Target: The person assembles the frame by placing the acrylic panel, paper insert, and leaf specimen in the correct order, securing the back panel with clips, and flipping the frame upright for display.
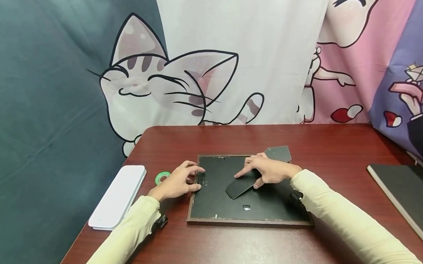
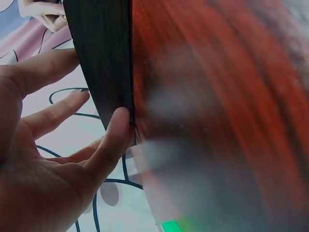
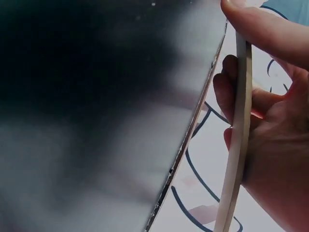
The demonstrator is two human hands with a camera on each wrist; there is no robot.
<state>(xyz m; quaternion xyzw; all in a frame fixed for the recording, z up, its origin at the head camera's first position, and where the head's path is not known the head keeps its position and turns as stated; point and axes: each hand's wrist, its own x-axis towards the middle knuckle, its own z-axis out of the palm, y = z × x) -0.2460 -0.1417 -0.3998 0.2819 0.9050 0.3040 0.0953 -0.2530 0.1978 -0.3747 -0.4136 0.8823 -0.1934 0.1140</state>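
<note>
A picture frame (image 1: 208,208) lies face down on the table, its dark back panel facing up. My left hand (image 1: 178,181) is at its left edge, with fingers loosely spread and fingertips touching the frame's side (image 2: 104,53). Over the back panel, my right hand (image 1: 269,170) grips a dark flat easel stand (image 1: 239,186) that slants across the panel. The stand's wide end reaches past the frame's far edge. In the right wrist view, thumb and fingers lie on opposite sides of the stand's pale edge (image 3: 243,96). The palm hides the stand's middle in the head view.
A roll of green tape (image 1: 158,178) lies just left of the frame. Farther left, a white flat case (image 1: 118,197) sits along the table's edge. A dark notebook-like slab (image 1: 407,191) with a pale edge is at the right. A cartoon-print curtain (image 1: 272,32) hangs behind the table.
</note>
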